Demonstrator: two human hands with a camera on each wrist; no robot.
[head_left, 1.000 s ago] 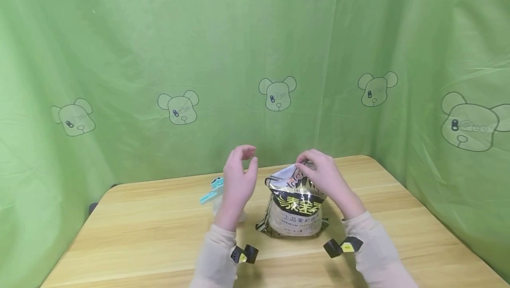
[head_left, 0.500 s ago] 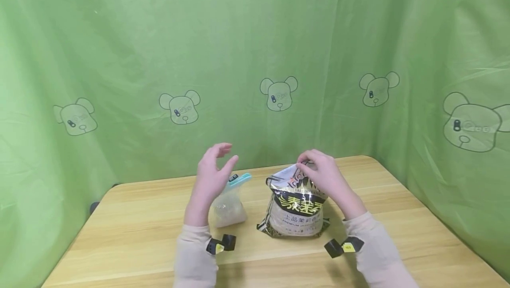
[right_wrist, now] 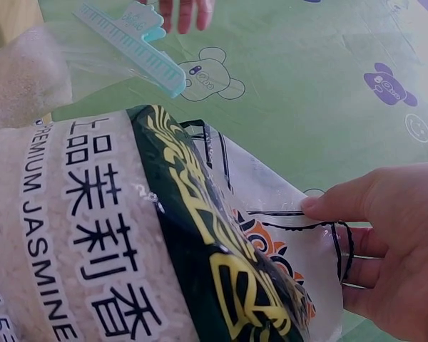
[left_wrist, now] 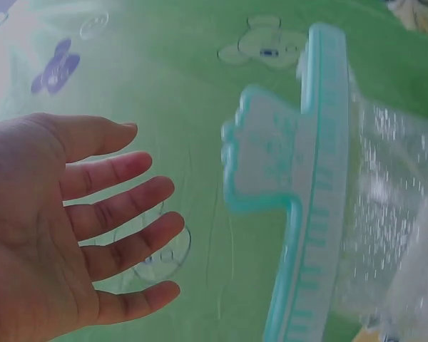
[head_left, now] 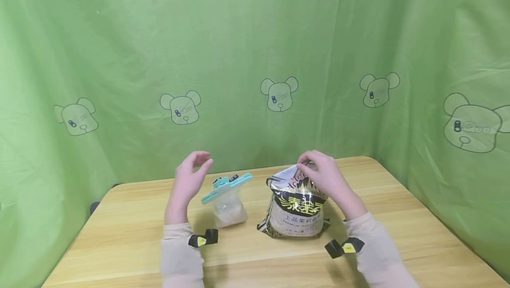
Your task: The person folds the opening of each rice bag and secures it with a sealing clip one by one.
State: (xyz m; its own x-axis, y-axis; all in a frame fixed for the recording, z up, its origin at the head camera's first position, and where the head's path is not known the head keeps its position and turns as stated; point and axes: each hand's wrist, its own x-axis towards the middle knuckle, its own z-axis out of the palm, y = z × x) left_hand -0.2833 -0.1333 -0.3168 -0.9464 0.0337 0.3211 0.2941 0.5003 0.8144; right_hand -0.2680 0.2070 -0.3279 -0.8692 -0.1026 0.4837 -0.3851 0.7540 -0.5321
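A printed rice bag (head_left: 299, 217), black and gold with a white top, stands upright on the table. My right hand (head_left: 320, 175) pinches its top edge between thumb and fingers, plain to see in the right wrist view (right_wrist: 392, 249) too. Left of it stands a small clear plastic bag (head_left: 229, 210) with white grains at its bottom. A turquoise bag clip (head_left: 227, 188) lies across that bag's top. My left hand (head_left: 190, 177) is held just left of the clip, touching nothing. In the left wrist view its fingers (left_wrist: 128, 203) spread loosely, with a gap between them and the clip.
Both bags stand on a light wooden table (head_left: 131, 221), a short gap between them. A green curtain (head_left: 231, 57) with bear-head prints hangs behind the table and along both sides.
My left hand has moved left, away from the clip and the small bag, which now show in full. My right hand keeps its pinch on the rice bag.
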